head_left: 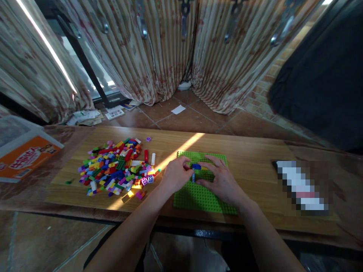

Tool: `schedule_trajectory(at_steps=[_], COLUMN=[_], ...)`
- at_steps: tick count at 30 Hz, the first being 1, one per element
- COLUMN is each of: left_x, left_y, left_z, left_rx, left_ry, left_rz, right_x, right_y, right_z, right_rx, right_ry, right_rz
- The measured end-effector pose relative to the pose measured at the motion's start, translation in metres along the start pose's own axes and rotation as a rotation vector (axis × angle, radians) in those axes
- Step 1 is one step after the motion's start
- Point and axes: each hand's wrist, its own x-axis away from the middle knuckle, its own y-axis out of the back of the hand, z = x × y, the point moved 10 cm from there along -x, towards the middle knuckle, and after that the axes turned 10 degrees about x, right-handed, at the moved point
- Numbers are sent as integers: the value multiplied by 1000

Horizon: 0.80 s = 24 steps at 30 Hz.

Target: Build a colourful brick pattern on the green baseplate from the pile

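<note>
A green studded baseplate [198, 198] lies flat on the wooden table, near its front edge. Both hands rest on it. My left hand [176, 175] is curled, its fingertips pinched at a small blue brick [196, 166] that sits on the plate with a pale piece just below it. My right hand [221, 177] lies over the plate's middle with fingers stretched toward the same blue brick, touching the pieces beside it. A heap of many-coloured loose bricks [116, 168] is spread to the left of the plate.
The wooden table [255, 158] runs across the view. An orange and white box [24, 155] sits at the far left. A blurred flat object [302, 187] lies at the right. Curtains and a tiled floor with papers are behind.
</note>
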Motion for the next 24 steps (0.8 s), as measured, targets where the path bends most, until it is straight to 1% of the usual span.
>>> schedule_trajectory(at_steps=[9,16,24], left_x=[-1,-2,-4], left_y=[-1,-1,-2], left_z=[3,1,4], left_rx=[-15,-32,-45], left_ry=[5,32,54], left_rz=[-17,2,8], right_x=[0,-1,-1], right_y=[-7,-9,-10], right_z=[3,5,4], right_rx=[36,56,60], right_ry=[11,-3,-20], right_rz=[20,27,36])
